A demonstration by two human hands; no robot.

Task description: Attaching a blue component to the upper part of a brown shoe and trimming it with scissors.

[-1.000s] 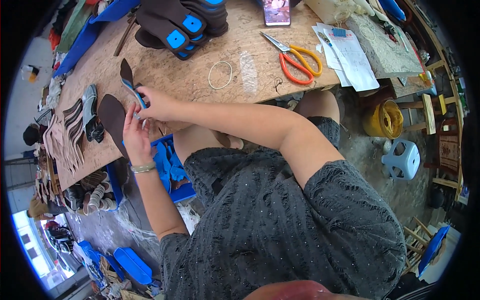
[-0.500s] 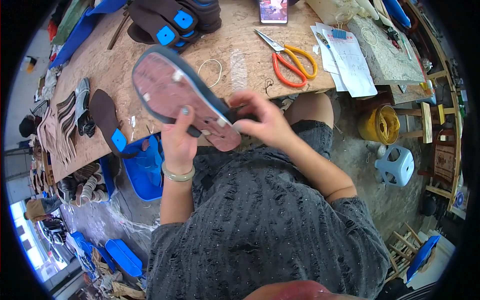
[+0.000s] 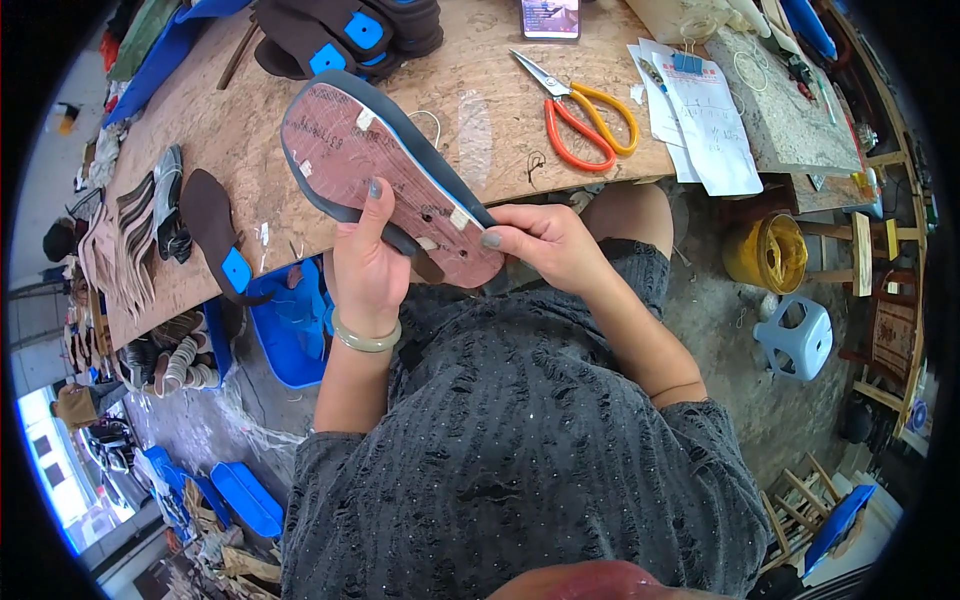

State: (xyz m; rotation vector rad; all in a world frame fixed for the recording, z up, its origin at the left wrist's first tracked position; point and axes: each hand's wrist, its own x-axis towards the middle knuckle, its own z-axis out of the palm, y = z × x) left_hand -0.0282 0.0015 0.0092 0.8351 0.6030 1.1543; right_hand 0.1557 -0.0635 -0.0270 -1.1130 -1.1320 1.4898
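Note:
Over the table's front edge I hold a sandal sole [image 3: 345, 150], tilted, with its reddish-pink underside toward me. That underside carries handwriting and several whitish patches, and a dark grey layer rims it. My left hand [image 3: 368, 265] grips the sole by its near side, thumb pressed flat on the pink face and the other fingers hidden behind. A dark strap [image 3: 425, 265] loops out at the narrower end, beside that hand. My right hand [image 3: 550, 245] pinches the sole's right edge near the narrower end, its thumb on the pink side.
Orange-and-yellow-handled scissors [image 3: 560, 90], a phone [image 3: 550, 18] and clipped papers [image 3: 705, 130] lie on the wooden table [image 3: 470, 50]. Stacked dark soles [image 3: 400, 35] sit at the back; one dark sole [image 3: 210, 215] lies left. Below stand a blue bin [image 3: 285, 365], yellow bucket [image 3: 740, 255] and stool [image 3: 815, 335].
The sole has moved slightly right, its far end rising. My right hand, previously at the strap end with fingers apart and curled, has closed to a pinch on the sole's edge.

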